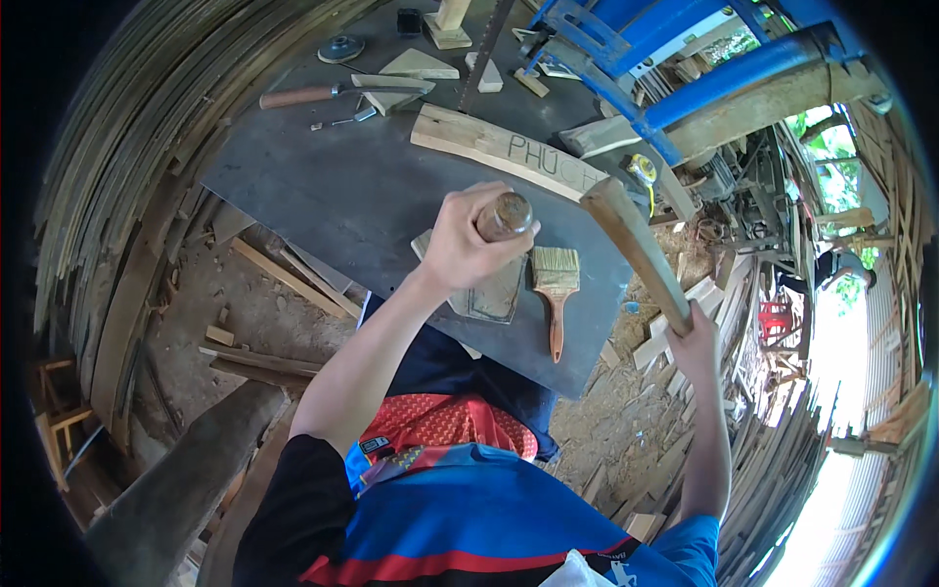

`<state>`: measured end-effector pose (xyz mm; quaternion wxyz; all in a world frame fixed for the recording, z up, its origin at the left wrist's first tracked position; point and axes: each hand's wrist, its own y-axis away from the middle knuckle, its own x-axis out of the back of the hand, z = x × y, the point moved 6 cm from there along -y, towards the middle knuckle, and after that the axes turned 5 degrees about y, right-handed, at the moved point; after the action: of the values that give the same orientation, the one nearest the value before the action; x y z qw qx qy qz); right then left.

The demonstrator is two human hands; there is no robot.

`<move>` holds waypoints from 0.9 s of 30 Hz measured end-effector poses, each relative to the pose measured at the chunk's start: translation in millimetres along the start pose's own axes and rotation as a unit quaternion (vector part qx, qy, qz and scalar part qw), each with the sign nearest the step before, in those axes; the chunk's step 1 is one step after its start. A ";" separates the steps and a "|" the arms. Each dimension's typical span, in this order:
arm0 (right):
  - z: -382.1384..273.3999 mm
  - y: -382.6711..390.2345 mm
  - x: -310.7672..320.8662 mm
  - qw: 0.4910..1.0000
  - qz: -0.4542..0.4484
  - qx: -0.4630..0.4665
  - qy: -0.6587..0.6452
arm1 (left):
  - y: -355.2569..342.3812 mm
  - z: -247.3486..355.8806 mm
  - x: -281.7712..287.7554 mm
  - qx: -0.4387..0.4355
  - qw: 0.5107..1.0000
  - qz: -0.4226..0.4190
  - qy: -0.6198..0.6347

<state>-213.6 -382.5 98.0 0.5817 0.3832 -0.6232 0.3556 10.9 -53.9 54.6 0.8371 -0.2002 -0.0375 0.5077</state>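
My left hand point(460, 240) is closed in a fist round the upright wooden handle of what looks like a chisel point(507, 215). Its round butt end points up at me, and any blade is hidden under the fist. Below that hand lies a flat, greyish block point(494, 298), partly covered. My right hand point(696, 344) grips the lower end of a squared wooden club point(636, 249). The club tilts up and left, its far end overlapping the right end of a pale wooden board point(509, 152) with dark hand-drawn letters. Beside the block rests a paintbrush point(556, 293) with a wooden handle.
On the dark tabletop point(293, 176) lie a wooden-handled knife-like tool point(303, 96), a grey disc point(340, 49), wood offcuts point(419, 65) and a yellow tape measure point(643, 169). A blue metal machine frame point(743, 78) stands at the far right. Stacked boards point(117, 147) line the left.
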 end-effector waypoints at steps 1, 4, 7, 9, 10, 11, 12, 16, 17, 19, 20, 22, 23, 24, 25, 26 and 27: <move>-3.3 14.4 17.3 1.000 -0.005 -0.023 0.006 | 0.3 -1.0 0.0 0.028 1.000 -0.008 0.001; -28.0 45.5 77.0 0.992 0.109 -0.001 -0.069 | 0.6 2.0 -2.9 0.016 1.000 -0.014 0.011; -40.7 63.5 116.6 0.958 0.211 -0.041 -0.188 | 2.1 -2.7 -5.6 0.004 0.999 -0.019 0.026; -68.6 71.1 122.7 0.927 0.174 -0.078 -0.322 | 1.0 -5.2 -8.7 -0.019 0.999 -0.014 0.031; -81.9 77.0 122.0 0.920 0.167 -0.095 -0.341 | 1.9 -0.1 -10.5 -0.019 0.999 -0.019 0.025; -90.6 81.5 118.2 0.935 0.168 -0.071 -0.304 | 1.5 2.4 -13.1 -0.011 0.999 -0.026 0.024; -101.7 84.2 114.1 0.948 0.168 -0.044 -0.265 | 2.4 2.0 -12.8 -0.001 0.999 -0.027 0.022; -143.5 80.1 77.7 0.997 -0.014 0.068 -0.038 | 5.5 -7.6 -12.0 -0.086 0.990 0.006 0.111; -149.9 83.1 83.1 0.996 -0.013 0.084 -0.030 | 4.2 -5.6 -9.6 -0.128 0.986 0.011 0.106; -152.3 86.5 100.2 0.996 0.010 0.085 -0.039 | 5.5 -2.5 -9.4 -0.115 0.990 0.004 0.080; -148.9 86.3 114.8 0.995 0.038 0.070 -0.058 | 7.1 1.5 -9.5 -0.062 0.996 -0.009 0.057; -147.3 88.5 135.8 0.986 0.108 0.042 -0.122 | 6.9 5.2 -8.8 -0.022 0.999 -0.014 0.033; -145.8 90.4 142.8 0.975 0.146 0.028 -0.168 | 9.3 3.5 -9.3 -0.016 0.999 -0.018 0.031; -144.4 91.4 142.3 0.967 0.157 0.010 -0.200 | 9.3 3.8 -9.5 -0.014 0.999 -0.022 0.030; -142.5 92.4 141.9 0.958 0.170 -0.007 -0.231 | 9.4 4.0 -9.7 -0.012 0.999 -0.026 0.028; -140.9 92.3 123.9 0.956 0.153 -0.028 -0.251 | 9.9 2.6 -10.5 -0.011 0.999 -0.030 0.021; -135.5 92.2 105.6 0.951 0.138 -0.050 -0.272 | 9.8 0.3 -11.1 -0.012 0.999 -0.037 0.011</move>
<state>-237.6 -227.0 213.1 0.3538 0.3462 -0.8214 0.2832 -2.8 -59.4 52.8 0.8530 -0.2149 -0.0415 0.4738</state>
